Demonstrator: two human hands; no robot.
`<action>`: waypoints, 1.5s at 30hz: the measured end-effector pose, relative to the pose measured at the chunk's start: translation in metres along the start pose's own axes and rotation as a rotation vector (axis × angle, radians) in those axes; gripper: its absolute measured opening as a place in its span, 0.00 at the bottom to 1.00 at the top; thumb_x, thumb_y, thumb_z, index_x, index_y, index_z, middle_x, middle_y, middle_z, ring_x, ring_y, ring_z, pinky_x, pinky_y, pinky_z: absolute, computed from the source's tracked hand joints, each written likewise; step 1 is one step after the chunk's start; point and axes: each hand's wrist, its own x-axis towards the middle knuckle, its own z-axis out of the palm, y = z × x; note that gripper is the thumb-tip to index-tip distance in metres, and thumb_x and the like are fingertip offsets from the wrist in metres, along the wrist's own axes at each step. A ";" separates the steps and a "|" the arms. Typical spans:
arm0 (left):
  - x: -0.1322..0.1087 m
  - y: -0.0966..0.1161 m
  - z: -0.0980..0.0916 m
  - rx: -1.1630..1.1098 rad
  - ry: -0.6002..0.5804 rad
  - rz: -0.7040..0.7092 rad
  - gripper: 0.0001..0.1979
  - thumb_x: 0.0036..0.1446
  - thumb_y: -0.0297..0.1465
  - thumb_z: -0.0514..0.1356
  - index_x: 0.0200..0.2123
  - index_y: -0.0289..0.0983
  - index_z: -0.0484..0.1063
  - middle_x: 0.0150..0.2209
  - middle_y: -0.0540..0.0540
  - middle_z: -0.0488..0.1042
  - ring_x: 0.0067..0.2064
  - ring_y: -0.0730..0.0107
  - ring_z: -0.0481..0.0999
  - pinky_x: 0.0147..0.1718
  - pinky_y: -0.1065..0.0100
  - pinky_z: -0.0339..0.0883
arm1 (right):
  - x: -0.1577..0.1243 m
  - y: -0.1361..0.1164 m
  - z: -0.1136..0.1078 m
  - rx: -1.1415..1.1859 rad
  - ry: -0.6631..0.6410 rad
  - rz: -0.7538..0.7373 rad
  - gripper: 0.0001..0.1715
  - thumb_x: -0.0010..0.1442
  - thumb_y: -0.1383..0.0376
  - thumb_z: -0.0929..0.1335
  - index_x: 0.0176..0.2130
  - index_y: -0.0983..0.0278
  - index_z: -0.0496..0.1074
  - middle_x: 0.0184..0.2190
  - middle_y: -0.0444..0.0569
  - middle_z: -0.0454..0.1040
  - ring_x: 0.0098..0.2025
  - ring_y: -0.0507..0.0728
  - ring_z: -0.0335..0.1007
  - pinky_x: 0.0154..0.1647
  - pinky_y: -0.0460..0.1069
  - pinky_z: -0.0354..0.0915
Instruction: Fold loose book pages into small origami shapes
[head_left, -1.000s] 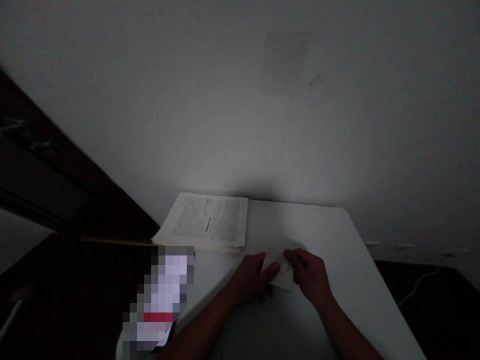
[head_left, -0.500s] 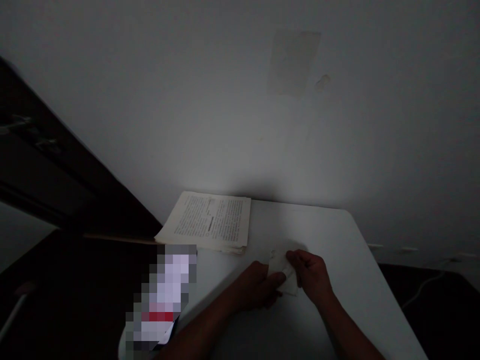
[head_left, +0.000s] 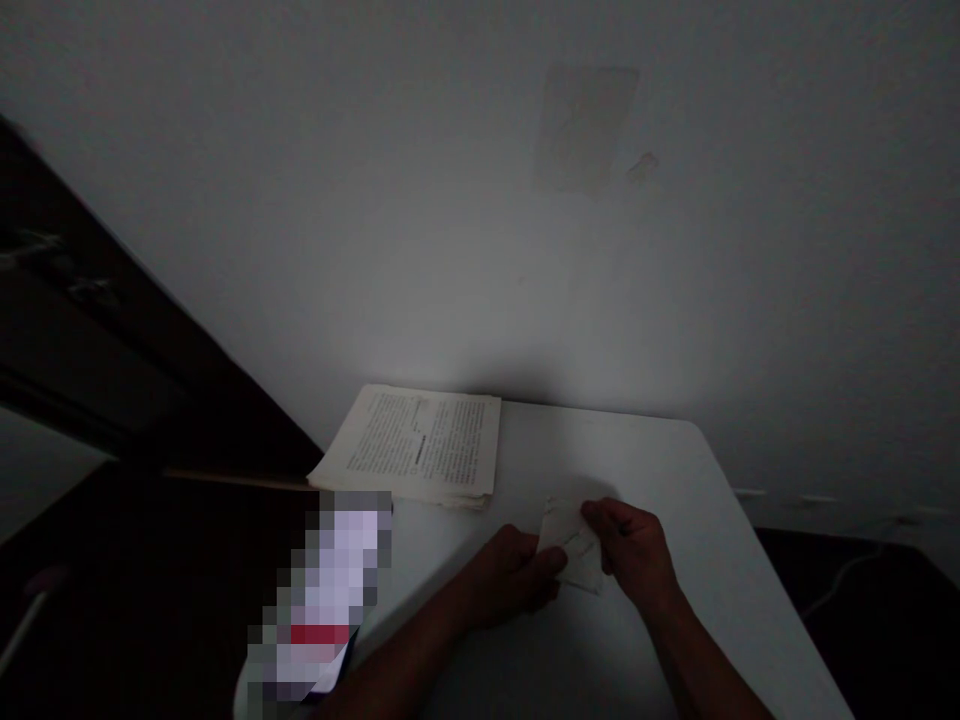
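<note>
While the left hand (head_left: 517, 575) and right hand (head_left: 634, 555) pinch the small paper (head_left: 574, 545) between closed fingertips, over the white table (head_left: 675, 470) at lower centre, opposing tugs could probably tear it.

The paper's (head_left: 574, 542) marks and the book's (head_left: 420, 445) print are unreadably small.
</note>
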 end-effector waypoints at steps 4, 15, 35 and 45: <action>0.000 0.006 -0.002 0.117 0.003 0.076 0.27 0.59 0.49 0.43 0.18 0.35 0.58 0.16 0.53 0.57 0.18 0.81 0.56 0.18 0.77 0.49 | -0.001 0.001 0.001 -0.006 -0.014 0.015 0.24 0.53 0.49 0.66 0.18 0.64 0.64 0.08 0.37 0.57 0.12 0.46 0.50 0.13 0.42 0.48; 0.002 -0.006 -0.002 -0.033 0.022 -0.042 0.29 0.58 0.51 0.42 0.21 0.34 0.64 0.17 0.50 0.63 0.18 0.77 0.62 0.19 0.75 0.55 | -0.002 0.000 0.001 -0.025 -0.037 0.003 0.24 0.53 0.48 0.65 0.19 0.64 0.64 0.09 0.38 0.58 0.12 0.47 0.52 0.13 0.43 0.49; 0.002 -0.003 -0.008 0.202 0.179 0.128 0.23 0.61 0.44 0.42 0.19 0.36 0.53 0.18 0.54 0.52 0.21 0.78 0.53 0.22 0.73 0.48 | -0.003 -0.001 0.008 -0.031 -0.156 0.010 0.24 0.53 0.49 0.64 0.17 0.63 0.63 0.08 0.37 0.57 0.11 0.47 0.52 0.12 0.42 0.49; 0.005 -0.006 -0.013 0.085 0.180 0.113 0.20 0.58 0.42 0.47 0.19 0.37 0.51 0.19 0.55 0.49 0.22 0.78 0.50 0.22 0.73 0.44 | -0.005 0.000 0.007 -0.037 -0.234 0.018 0.24 0.53 0.48 0.64 0.18 0.64 0.64 0.10 0.38 0.58 0.12 0.46 0.52 0.12 0.42 0.50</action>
